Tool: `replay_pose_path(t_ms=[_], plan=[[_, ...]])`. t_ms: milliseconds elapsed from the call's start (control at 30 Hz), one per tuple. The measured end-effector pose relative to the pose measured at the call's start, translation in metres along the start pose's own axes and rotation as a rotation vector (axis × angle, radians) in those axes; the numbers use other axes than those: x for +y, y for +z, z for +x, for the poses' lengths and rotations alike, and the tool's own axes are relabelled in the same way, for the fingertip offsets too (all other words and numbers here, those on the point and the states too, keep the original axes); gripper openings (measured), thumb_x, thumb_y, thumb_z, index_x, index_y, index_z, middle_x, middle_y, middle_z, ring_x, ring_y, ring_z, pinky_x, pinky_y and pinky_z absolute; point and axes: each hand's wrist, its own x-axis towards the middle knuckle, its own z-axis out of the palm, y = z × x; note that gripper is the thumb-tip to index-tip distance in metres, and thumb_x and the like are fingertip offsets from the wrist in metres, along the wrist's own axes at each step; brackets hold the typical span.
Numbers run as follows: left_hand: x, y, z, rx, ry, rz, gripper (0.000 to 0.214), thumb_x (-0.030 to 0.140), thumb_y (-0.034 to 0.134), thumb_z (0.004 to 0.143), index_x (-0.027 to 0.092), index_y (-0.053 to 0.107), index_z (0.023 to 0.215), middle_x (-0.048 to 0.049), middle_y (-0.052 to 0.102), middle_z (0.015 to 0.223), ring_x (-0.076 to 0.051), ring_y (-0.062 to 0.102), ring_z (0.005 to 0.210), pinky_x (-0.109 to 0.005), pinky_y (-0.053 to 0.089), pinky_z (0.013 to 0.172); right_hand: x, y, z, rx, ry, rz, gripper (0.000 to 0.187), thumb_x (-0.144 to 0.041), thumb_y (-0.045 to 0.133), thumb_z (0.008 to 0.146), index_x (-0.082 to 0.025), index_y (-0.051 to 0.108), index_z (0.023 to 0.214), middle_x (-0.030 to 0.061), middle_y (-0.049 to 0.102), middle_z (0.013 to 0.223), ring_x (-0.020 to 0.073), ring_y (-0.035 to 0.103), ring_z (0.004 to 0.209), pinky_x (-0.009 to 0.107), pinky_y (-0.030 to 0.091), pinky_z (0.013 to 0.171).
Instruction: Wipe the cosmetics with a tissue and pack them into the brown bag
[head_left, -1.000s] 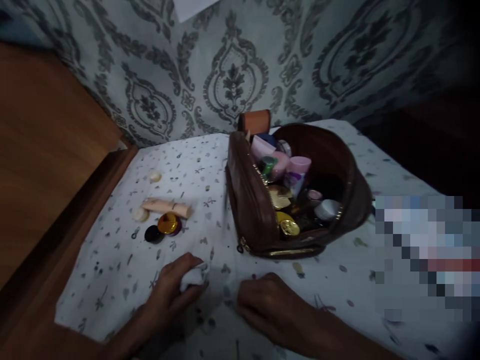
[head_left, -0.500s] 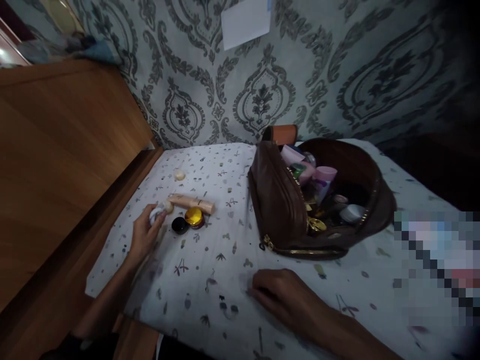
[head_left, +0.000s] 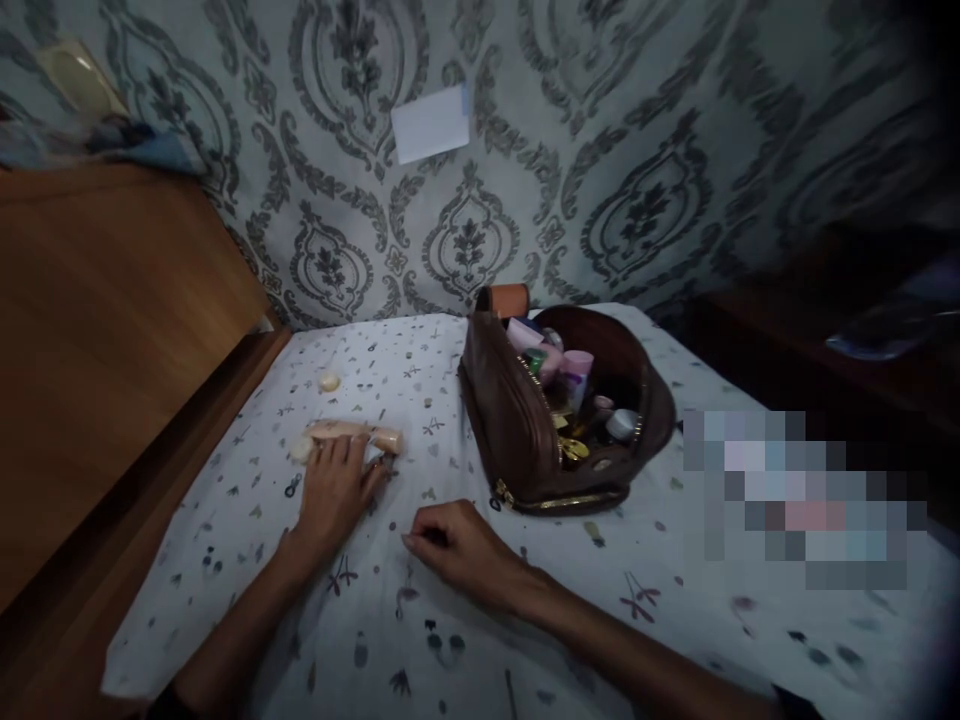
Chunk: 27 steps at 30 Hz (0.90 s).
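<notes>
My left hand [head_left: 334,492] is reaching palm-down beside a beige tube [head_left: 388,440], its fingers bent over something mostly hidden. A small whitish patch [head_left: 373,454] shows between the thumb and forefinger. Just left of the fingertips lies a small pale round piece [head_left: 302,448], and a second cream-coloured round piece [head_left: 329,382] sits farther back. My right hand [head_left: 461,550] rests on the sheet with fingers curled in, nothing visible in it. Behind it stands a brown zippered bag [head_left: 502,400], unzipped, with pink tubes, a white-lidded container and gold-coloured items inside.
Underneath everything is a white patterned sheet [head_left: 442,470]. A wooden panel [head_left: 112,330] borders the left side, and patterned wallpaper [head_left: 469,240] rises at the back. An orange-brown object [head_left: 510,300] stands behind the bag. Blurred-out items [head_left: 795,500] lie at right.
My left hand has moved right, over the spot where the yellow-topped jar and black round piece lay; both are now hidden. The view has shifted, and my right hand stays curled.
</notes>
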Motion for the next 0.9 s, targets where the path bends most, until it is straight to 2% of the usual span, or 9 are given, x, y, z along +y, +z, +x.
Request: replay_pose_path(t_ms=[100, 167, 300, 400, 467, 600, 733, 833, 900], plan=[[-0.004, 0.003, -0.003, 0.016, 0.021, 0.045, 0.048, 0.051, 0.052, 0.093, 0.013, 0.058, 0.122, -0.0142, 0.065, 0.104, -0.032, 0.060, 0.100, -0.044, 0.046, 0.087, 0.002, 0.010, 0.011, 0.069, 0.014, 0.069, 0.016, -0.017, 0.060, 0.081, -0.015, 0.061, 0.066, -0.0045, 0.050, 0.054, 0.0098, 0.046, 0.056, 0.021, 0.035, 0.056], [-0.009, 0.007, -0.005, 0.037, 0.031, 0.010, 0.046, 0.051, 0.050, 0.094, 0.014, 0.059, 0.121, -0.0137, 0.066, 0.101, -0.032, 0.061, 0.098, -0.045, 0.047, 0.086, 0.006, 0.015, 0.017, 0.123, 0.027, 0.080, 0.005, -0.015, 0.062, 0.079, -0.015, 0.067, 0.081, -0.0037, 0.057, 0.062, 0.0113, 0.053, 0.061, 0.022, 0.041, 0.061], [-0.012, 0.012, -0.007, 0.116, 0.061, -0.228, 0.047, 0.053, 0.046, 0.094, 0.016, 0.059, 0.120, -0.0138, 0.068, 0.106, -0.031, 0.064, 0.100, -0.044, 0.051, 0.084, 0.016, 0.021, 0.022, 0.227, -0.002, 0.033, 0.057, -0.017, 0.069, 0.073, -0.017, 0.057, 0.129, 0.0076, 0.066, 0.112, 0.0210, 0.063, 0.098, 0.035, 0.051, 0.090], [-0.001, 0.004, -0.012, 0.091, 0.024, -0.472, 0.051, 0.057, 0.051, 0.092, 0.019, 0.058, 0.124, -0.0112, 0.069, 0.117, -0.028, 0.066, 0.106, -0.042, 0.054, 0.089, 0.021, 0.023, 0.020, 0.199, -0.097, 0.033, 0.085, -0.022, 0.076, 0.070, -0.017, 0.039, 0.146, 0.0162, 0.051, 0.141, 0.0292, 0.049, 0.129, 0.045, 0.039, 0.110], [0.010, -0.005, -0.016, 0.034, -0.012, -0.599, 0.051, 0.057, 0.054, 0.090, 0.019, 0.057, 0.125, -0.0100, 0.069, 0.120, -0.026, 0.067, 0.109, -0.040, 0.056, 0.090, 0.022, 0.026, 0.018, 0.197, -0.129, 0.085, 0.084, -0.026, 0.076, 0.070, -0.016, 0.040, 0.145, 0.0167, 0.052, 0.141, 0.0298, 0.049, 0.130, 0.045, 0.039, 0.110], [0.025, -0.015, -0.028, 0.022, -0.002, -0.679, 0.050, 0.054, 0.058, 0.089, 0.017, 0.059, 0.122, -0.0110, 0.070, 0.113, -0.026, 0.069, 0.102, -0.040, 0.059, 0.086, 0.024, 0.032, 0.011, 0.294, -0.153, 0.197, 0.058, -0.026, 0.069, 0.071, -0.014, 0.053, 0.125, 0.0101, 0.066, 0.115, 0.0240, 0.062, 0.102, 0.037, 0.049, 0.090], [0.024, -0.014, -0.036, 0.113, 0.223, -0.598, 0.044, 0.040, 0.053, 0.094, 0.025, 0.057, 0.135, -0.0103, 0.064, 0.125, -0.024, 0.065, 0.111, -0.037, 0.059, 0.088, 0.023, 0.033, 0.003, 0.327, -0.091, 0.247, 0.044, -0.030, 0.072, 0.065, -0.015, 0.057, 0.103, 0.0017, 0.065, 0.091, 0.0173, 0.058, 0.080, 0.029, 0.048, 0.073], [0.027, -0.017, -0.034, 0.183, 0.401, -0.587, 0.040, 0.029, 0.048, 0.096, 0.031, 0.059, 0.135, -0.0075, 0.064, 0.125, -0.020, 0.063, 0.113, -0.031, 0.057, 0.092, 0.018, 0.030, -0.001, 0.301, -0.179, 0.356, 0.036, -0.024, 0.067, 0.065, -0.016, 0.057, 0.100, -0.0001, 0.063, 0.091, 0.0157, 0.056, 0.081, 0.027, 0.048, 0.073], [0.031, -0.019, -0.030, 0.156, 0.429, -0.620, 0.038, 0.026, 0.046, 0.097, 0.030, 0.062, 0.132, -0.0071, 0.065, 0.123, -0.019, 0.063, 0.113, -0.028, 0.056, 0.093, 0.016, 0.029, -0.002, 0.236, -0.209, 0.423, 0.035, -0.021, 0.065, 0.065, -0.016, 0.058, 0.099, -0.0012, 0.062, 0.087, 0.0153, 0.056, 0.080, 0.026, 0.049, 0.072]])
